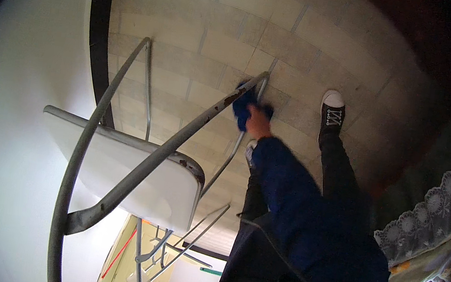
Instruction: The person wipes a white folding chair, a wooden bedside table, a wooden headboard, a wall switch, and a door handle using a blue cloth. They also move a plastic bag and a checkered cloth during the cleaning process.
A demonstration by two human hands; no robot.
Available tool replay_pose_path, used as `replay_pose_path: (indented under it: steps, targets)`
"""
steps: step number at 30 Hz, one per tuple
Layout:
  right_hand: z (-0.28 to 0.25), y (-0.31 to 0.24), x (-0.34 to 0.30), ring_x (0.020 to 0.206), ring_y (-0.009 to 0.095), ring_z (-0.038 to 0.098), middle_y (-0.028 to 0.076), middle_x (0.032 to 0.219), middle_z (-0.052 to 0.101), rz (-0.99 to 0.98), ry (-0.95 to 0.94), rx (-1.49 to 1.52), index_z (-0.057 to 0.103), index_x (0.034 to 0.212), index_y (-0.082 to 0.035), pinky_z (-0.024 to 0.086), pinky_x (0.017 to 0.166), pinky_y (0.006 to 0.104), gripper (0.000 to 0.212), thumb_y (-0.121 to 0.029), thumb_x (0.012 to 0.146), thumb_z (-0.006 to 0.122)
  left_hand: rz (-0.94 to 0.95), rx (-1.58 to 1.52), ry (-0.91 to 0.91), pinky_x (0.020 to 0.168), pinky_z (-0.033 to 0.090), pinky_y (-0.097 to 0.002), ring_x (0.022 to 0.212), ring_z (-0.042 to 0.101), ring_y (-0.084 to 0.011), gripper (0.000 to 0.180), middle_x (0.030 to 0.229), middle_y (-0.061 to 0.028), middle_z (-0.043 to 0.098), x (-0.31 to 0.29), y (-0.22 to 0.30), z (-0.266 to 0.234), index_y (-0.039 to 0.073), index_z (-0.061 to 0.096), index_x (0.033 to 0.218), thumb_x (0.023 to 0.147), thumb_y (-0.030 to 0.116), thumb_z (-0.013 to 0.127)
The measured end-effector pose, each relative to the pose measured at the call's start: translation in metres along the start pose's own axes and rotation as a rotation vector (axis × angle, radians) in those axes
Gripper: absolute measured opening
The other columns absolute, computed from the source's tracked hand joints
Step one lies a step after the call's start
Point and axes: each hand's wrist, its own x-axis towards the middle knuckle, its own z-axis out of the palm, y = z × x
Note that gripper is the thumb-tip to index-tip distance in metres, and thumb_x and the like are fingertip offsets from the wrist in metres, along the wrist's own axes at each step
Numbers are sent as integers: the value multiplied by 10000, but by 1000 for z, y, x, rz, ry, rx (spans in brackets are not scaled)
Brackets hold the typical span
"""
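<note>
My right hand (258, 124) is closed on a dark blue cloth (243, 109). It presses the cloth around the bent end of a grey metal tube leg (190, 127). The leg belongs to a piece of furniture with a white board (134, 177) edged in grey; I cannot tell whether it is a chair or a small table. Its paint is chipped, with brown rusty patches on the tube and at the board's corner. A second bent tube leg (107, 98) stands to the left. My left hand is out of the picture.
A white wall (29, 61) with a black skirting strip (99, 37) rises at the left. Tiles cover the floor (206, 29). My sneaker (333, 107) stands right of the cloth. More tubular furniture (187, 248) shows at the bottom, and lace-edged fabric (422, 218) hangs at the right.
</note>
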Motion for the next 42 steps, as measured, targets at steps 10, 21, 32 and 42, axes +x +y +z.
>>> replay_pose_path:
  steps: [10,21,32,42]
  targets:
    - [-35,9,-164,1135,376,511,201,1267,524,125,-243,276,523,1254,-57,417,961,443,469,-106,788,547,64,-74,74,940,444,-455,1132,529,-398,609,1246,-246,524,-22,4,12,-31,425,1315,753,109,615]
    - [-248,-66,-186,1006,399,534,223,1158,529,-137,139,63,464,1330,-196,437,874,464,514,-159,826,561,147,-264,127,940,443,-460,1121,537,-404,619,1231,-248,536,-51,35,32,-23,441,1308,735,111,634]
    - [-149,-213,-316,846,394,551,229,1047,483,-622,-536,-24,371,1393,-245,481,751,448,691,-85,760,596,-41,-349,282,870,479,-444,1031,583,-396,404,1137,-207,601,-43,41,75,98,618,1147,749,168,612]
    - [-53,-237,-82,978,425,557,260,1170,501,-568,-476,-768,511,1290,-254,476,818,472,445,-96,875,480,-80,-449,193,946,412,-446,1118,520,-334,369,1221,-175,556,-36,20,78,122,642,1159,835,47,483]
